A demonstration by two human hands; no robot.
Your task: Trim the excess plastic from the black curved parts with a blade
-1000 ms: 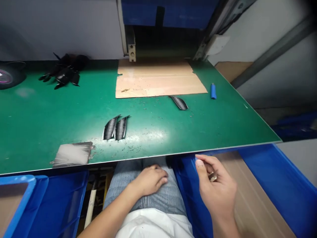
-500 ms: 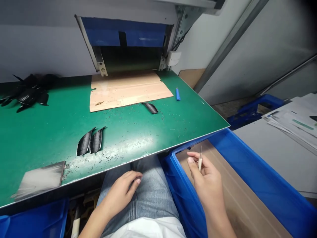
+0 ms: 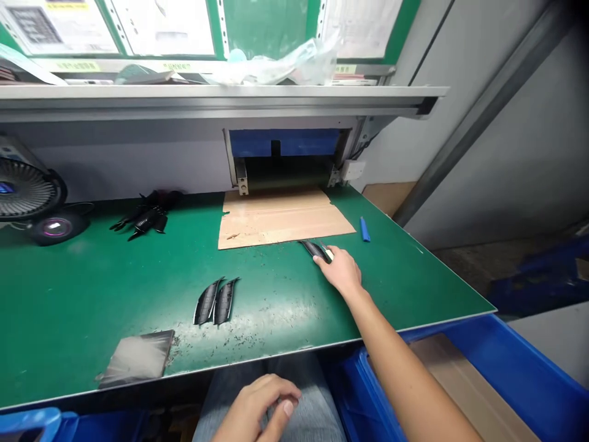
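Right-hand grip [image 3: 339,269] has moved from above the blue bin [image 3: 519,362], off the front edge of the bench [image 3: 405,282], to a point over the bench surface at the single black piece [image 3: 313,248]. That piece lies just off the front edge of the cardboard sheet [image 3: 285,221], toward the sheet's right front corner. Its long axis runs obliquely, one tip aimed at the bench's back left, the other end passing beneath the fingers; from the grip, the exposed length lies to the left and slightly rearward. Thumb and fingers are bent round a light-handled tool [image 3: 328,253]; whether they also clasp the piece cannot be told. Left-hand grip [image 3: 264,405] is the farther one, released and loosely curled over the lap, short of the bench's front edge, with nothing visible in it. Two further black pieces [image 3: 223,302] lie side by side toward the front edge, nearly parallel, their tips toward the back. A grey plate [image 3: 142,358] sits at the front edge, left of them. A blue object [image 3: 365,229] lies near the bench's right edge, apart from the sheet.
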